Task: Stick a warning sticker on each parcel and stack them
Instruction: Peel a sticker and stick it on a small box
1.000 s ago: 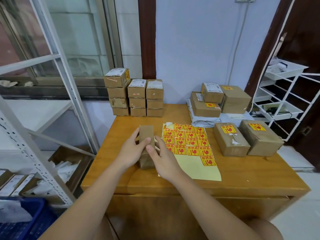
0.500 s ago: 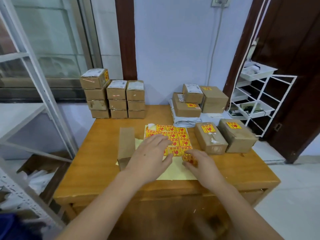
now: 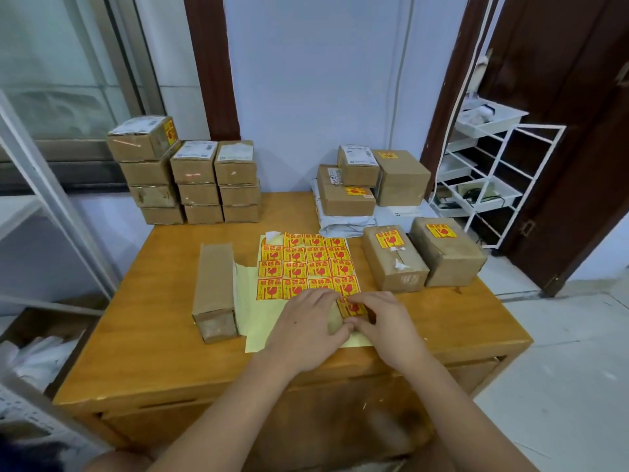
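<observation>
Your left hand (image 3: 308, 321) is resting on the sticker sheet (image 3: 299, 287), fingers flat and relaxed, grip released, pressing the yellow backing down on the counter (image 3: 153, 335). Your right hand (image 3: 384, 321) is pinching the lowest sticker (image 3: 350, 307) at the sheet's near right corner between thumb and fingers. The stickers are showing yellow squares with red Chinese characters over a red broken-glass mark; the small print at their left edges is too fine to read. The long box (image 3: 216, 287) is lying just left of the sheet, overlapping its edge, with no sticker visible on its top. Two stickered boxes (image 3: 422, 253) are sitting side by side right of the sheet, each wearing the same yellow label on top. Behind them a pile (image 3: 371, 182) of boxes is resting on grey mailer bags, two of its boxes showing yellow stickers and white shipping labels whose print is unreadable. At the far left corner three stacks (image 3: 190, 178) are standing against the wall, white labels on top, and the tallest stack's top box is showing a sticker on its side.
</observation>
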Demonstrator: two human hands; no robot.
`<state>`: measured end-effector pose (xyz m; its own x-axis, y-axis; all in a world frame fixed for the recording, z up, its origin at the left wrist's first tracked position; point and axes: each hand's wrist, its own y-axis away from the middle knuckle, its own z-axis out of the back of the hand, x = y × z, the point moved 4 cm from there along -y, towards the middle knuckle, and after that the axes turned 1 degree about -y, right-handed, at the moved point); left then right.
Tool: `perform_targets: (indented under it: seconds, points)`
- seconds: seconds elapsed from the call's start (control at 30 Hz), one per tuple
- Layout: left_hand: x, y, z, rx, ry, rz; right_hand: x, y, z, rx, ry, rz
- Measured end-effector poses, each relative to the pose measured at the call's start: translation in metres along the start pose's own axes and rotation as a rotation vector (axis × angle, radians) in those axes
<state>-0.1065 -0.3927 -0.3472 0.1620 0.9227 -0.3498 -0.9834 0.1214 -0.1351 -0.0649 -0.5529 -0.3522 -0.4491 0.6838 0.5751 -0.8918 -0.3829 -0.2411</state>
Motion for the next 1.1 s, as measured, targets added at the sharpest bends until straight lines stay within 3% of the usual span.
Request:
perform_targets:
  seconds: [0.6,1.1]
  points:
    - [0.0081,-0.0014,-0.0067,-0.029,0.061,0.031,0.0016,0.0042,-0.0039,-0.063,0.069,0.051]
    - [0.0061,-0.0008,-0.0042,-0.039,0.042,0.035,0.0004,0.0074,-0.0027,-0.077,0.068,-0.038]
